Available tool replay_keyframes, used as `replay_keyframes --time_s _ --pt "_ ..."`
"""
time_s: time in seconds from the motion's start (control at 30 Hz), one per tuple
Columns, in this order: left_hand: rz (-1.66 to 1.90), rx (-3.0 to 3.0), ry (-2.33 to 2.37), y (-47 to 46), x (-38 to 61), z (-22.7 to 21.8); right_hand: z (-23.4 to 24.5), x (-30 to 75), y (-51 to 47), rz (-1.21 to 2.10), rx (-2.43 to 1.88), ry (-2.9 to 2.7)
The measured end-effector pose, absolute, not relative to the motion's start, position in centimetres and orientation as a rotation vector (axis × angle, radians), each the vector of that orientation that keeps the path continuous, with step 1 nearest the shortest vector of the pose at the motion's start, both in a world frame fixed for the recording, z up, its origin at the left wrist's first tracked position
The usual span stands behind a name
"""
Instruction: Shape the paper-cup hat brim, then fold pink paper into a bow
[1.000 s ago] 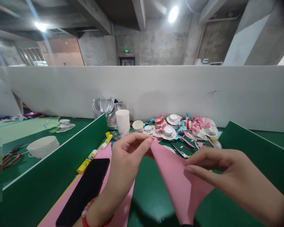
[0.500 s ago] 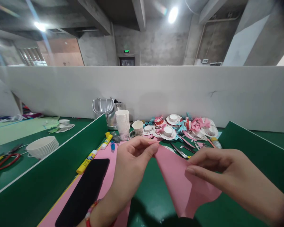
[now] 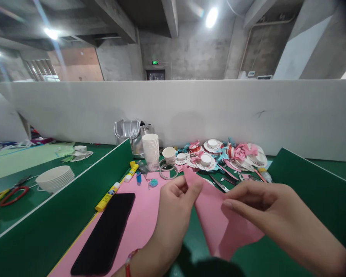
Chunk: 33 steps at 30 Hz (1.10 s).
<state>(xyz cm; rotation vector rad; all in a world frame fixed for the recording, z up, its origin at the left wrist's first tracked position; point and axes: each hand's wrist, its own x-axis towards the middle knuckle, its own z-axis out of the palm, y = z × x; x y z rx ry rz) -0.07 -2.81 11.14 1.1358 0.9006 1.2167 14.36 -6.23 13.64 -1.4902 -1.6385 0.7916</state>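
A folded sheet of pink paper (image 3: 216, 215) is held up above the green table between both hands. My left hand (image 3: 178, 207) pinches its left edge just below the pointed upper corner, thumb in front. My right hand (image 3: 256, 204) is closed on the upper right edge with thumb and fingertips. Below the hands the paper widens and curves at its lower right. Beside my left wrist a larger pink sheet (image 3: 142, 207) lies flat, with a black phone (image 3: 106, 234) on it.
Glue sticks (image 3: 107, 197) lie along the green divider on the left. Behind are stacked paper cups (image 3: 150, 152), a roll of tape (image 3: 168, 170), a silver bag (image 3: 129, 132), scissors (image 3: 220, 186) and a pile of paper-cup crafts (image 3: 206, 161). Another green divider (image 3: 305, 181) stands right.
My left hand has shifted right and slightly down along the paper's edge, so the pointed corner now shows above it. The tape roll and a blue disc have come into view.
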Motion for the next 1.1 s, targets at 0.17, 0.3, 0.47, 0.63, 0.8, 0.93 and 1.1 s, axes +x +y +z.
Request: replay_keyframes --time_s 0.17,0.3,0.47,0.63,0.8,0.93,1.1 --pt "1.218 1.002 0.828 -2.3 -0.4 11.1 13.9 14.2 -6.2 0.841 -1.543 -1.538" --pt "1.33 1.133 0.93 -2.2 -0.5 10.9 13.7 14.2 -5.7 0.925 -1.523 -1.588" --pt "1.497 1.108 0.986 -2.0 -0.1 9.9 12.8 13.5 -5.3 0.918 -1.536 -1.533" --pt "1.526 1.059 1.034 -1.0 0.0 9.0 11.5 12.4 -5.0 0.92 -1.53 -1.543" --pt "1.546 1.42 1.104 0.3 -0.3 8.3 9.9 12.2 -3.8 0.934 -1.543 -1.562" --pt "1.576 1.444 1.083 0.9 -0.3 7.4 8.8 12.4 -2.7 1.006 -1.551 -1.55" --pt "1.352 1.388 1.071 0.9 -0.2 7.2 8.4 13.1 -2.4 0.896 -1.526 -1.486"
